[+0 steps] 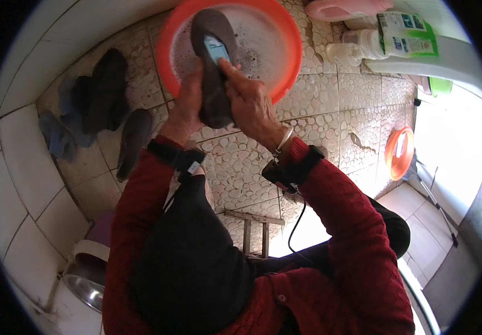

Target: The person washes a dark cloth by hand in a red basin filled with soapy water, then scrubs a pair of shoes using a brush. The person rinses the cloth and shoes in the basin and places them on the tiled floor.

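A dark brown slip-on shoe point(215, 102) is held over the near rim of an orange basin point(293, 50) with foamy water in it. My left hand point(185, 104) grips the shoe along its left side near the heel end. On the right side, my right hand point(251, 98) has its fingers at the shoe's opening, touching a pale blue-green object point(216, 49) that lies in the opening. Whether that object is a brush, a soap bar or an insole, I cannot tell. The fingertips of both hands are partly hidden by the shoe.
Several dark shoes point(109, 90) and blue slippers point(56, 136) lie on the tiles at left. Bottles and a green-and-white pouch point(408, 35) are at upper right. A small orange basin point(399, 153) stands by a metal pole point(435, 203). A steel bowl point(84, 289) is at lower left.
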Demonstrator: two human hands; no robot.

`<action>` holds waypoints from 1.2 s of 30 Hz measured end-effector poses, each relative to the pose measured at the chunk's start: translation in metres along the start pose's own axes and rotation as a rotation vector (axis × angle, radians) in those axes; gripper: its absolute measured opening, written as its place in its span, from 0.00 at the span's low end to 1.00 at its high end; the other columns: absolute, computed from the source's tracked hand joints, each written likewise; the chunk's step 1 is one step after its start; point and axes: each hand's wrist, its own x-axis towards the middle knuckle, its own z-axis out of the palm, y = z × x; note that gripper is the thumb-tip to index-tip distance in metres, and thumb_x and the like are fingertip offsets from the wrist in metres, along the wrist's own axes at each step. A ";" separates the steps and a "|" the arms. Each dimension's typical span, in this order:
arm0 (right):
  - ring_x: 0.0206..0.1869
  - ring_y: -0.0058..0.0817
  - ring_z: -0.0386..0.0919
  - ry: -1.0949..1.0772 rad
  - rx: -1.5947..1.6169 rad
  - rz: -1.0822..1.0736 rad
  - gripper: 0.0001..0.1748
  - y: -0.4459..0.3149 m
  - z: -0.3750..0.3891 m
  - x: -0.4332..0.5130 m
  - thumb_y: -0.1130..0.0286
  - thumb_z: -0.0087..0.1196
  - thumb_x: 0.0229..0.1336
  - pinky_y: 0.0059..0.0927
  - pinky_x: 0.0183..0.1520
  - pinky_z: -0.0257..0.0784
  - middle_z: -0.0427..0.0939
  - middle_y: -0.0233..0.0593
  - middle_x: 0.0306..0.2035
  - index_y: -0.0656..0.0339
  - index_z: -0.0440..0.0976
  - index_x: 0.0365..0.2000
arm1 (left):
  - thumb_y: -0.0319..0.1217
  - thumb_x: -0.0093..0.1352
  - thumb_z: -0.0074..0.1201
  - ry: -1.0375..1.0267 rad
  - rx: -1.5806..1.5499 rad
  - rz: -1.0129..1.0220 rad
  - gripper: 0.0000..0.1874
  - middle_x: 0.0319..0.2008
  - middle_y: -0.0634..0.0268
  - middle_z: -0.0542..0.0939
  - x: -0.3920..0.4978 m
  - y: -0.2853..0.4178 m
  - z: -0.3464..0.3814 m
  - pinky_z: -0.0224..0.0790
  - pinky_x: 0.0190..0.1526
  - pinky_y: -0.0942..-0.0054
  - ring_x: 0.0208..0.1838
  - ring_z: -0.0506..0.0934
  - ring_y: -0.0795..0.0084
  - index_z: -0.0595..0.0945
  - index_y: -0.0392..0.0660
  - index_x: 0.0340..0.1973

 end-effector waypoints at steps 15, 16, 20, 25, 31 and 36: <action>0.36 0.62 0.88 -0.089 0.005 0.055 0.30 -0.001 -0.024 -0.006 0.76 0.53 0.71 0.59 0.39 0.80 0.84 0.66 0.30 0.61 0.77 0.72 | 0.62 0.89 0.40 -0.019 0.090 -0.003 0.39 0.64 0.56 0.84 0.002 0.001 0.002 0.85 0.63 0.62 0.63 0.86 0.65 0.73 0.40 0.76; 0.35 0.62 0.88 -0.200 -0.021 0.059 0.30 -0.001 -0.038 -0.016 0.77 0.50 0.73 0.58 0.39 0.80 0.84 0.64 0.29 0.61 0.76 0.72 | 0.62 0.89 0.40 0.021 0.101 -0.022 0.39 0.65 0.56 0.84 0.004 0.004 0.000 0.85 0.64 0.61 0.65 0.85 0.65 0.73 0.39 0.76; 0.36 0.62 0.88 -0.303 -0.433 0.213 0.28 0.019 -0.080 -0.024 0.75 0.50 0.75 0.59 0.39 0.82 0.86 0.62 0.33 0.60 0.76 0.72 | 0.63 0.89 0.41 0.023 0.073 -0.103 0.41 0.66 0.55 0.84 -0.005 -0.021 0.008 0.85 0.65 0.61 0.64 0.86 0.64 0.72 0.39 0.78; 0.38 0.62 0.88 -0.093 -0.182 0.199 0.29 0.029 -0.043 -0.004 0.74 0.51 0.75 0.58 0.43 0.82 0.86 0.67 0.37 0.61 0.74 0.74 | 0.63 0.88 0.42 0.058 0.112 -0.114 0.41 0.67 0.56 0.83 -0.014 -0.048 0.023 0.85 0.66 0.61 0.65 0.86 0.63 0.69 0.38 0.79; 0.38 0.57 0.89 -0.302 -0.215 0.081 0.31 0.003 -0.058 -0.027 0.74 0.49 0.79 0.53 0.43 0.83 0.86 0.66 0.42 0.58 0.72 0.78 | 0.59 0.90 0.42 -0.051 0.051 -0.090 0.37 0.68 0.56 0.82 0.003 0.001 -0.003 0.85 0.66 0.60 0.66 0.86 0.62 0.70 0.40 0.79; 0.35 0.57 0.88 -0.282 -0.584 0.256 0.29 0.019 -0.083 -0.005 0.75 0.51 0.77 0.56 0.40 0.82 0.84 0.58 0.31 0.57 0.74 0.74 | 0.56 0.91 0.42 -0.080 0.005 -0.162 0.35 0.70 0.56 0.81 -0.008 -0.043 0.014 0.84 0.68 0.61 0.68 0.84 0.65 0.71 0.40 0.78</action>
